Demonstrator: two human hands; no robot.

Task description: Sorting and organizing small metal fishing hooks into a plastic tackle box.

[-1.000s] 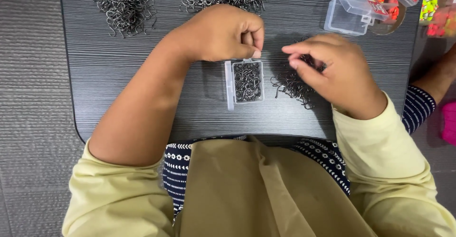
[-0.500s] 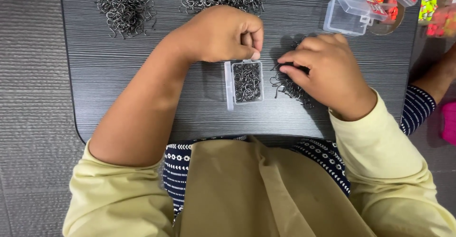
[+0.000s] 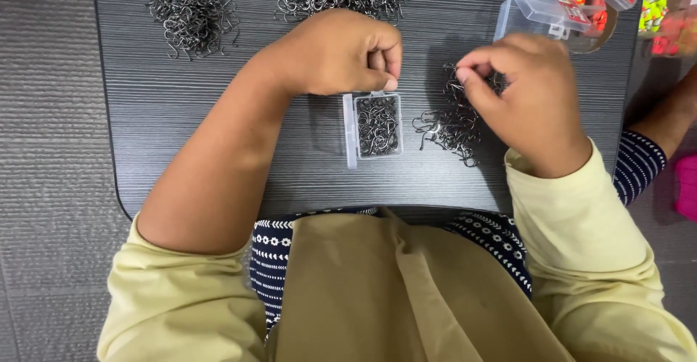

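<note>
I judge I'm mid-filling: my left hand, clenched, steadies the small clear box of hooks just below it, while my right hand pinches hooks from the loose pile beneath, so carrying them leftward needs care.

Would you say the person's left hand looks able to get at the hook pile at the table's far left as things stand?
Probably yes: the left hand rests by the small open box, and only bare table lies between it and that hook pile.
</note>
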